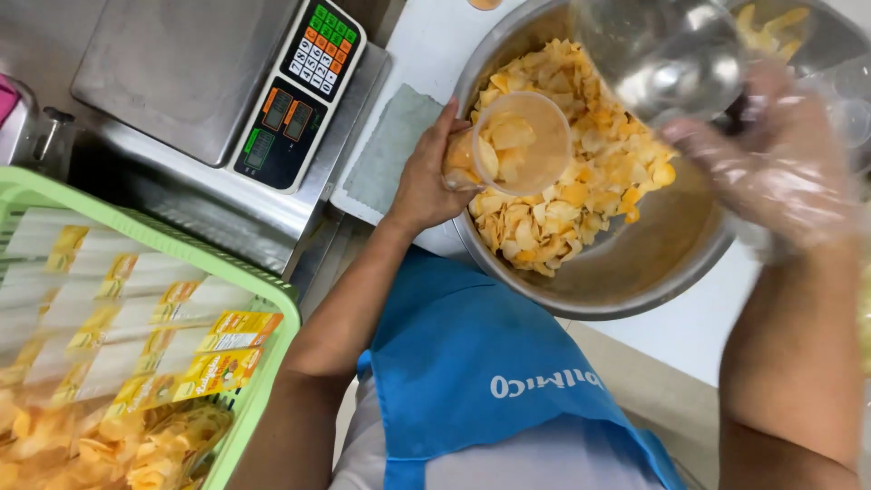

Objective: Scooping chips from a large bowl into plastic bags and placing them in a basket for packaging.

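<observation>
the left hand [426,177] is wrapped around a plastic cup [517,145] of chips, held over the near-left rim of the steel bowl [635,281]. the gloved right hand [780,168] grips a clear scoop [667,54] above the bowl's right side, mouth tilted toward the cup.

Blurred right hand [780,172]; basket [272,313] cut off.

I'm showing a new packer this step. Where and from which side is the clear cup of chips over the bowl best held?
Grip the clear cup around its side wall, coming from its left, as the left hand does. The mouth is tipped open and full of chips, and the steel bowl lies below and to its right, so only the wall is free.
</observation>
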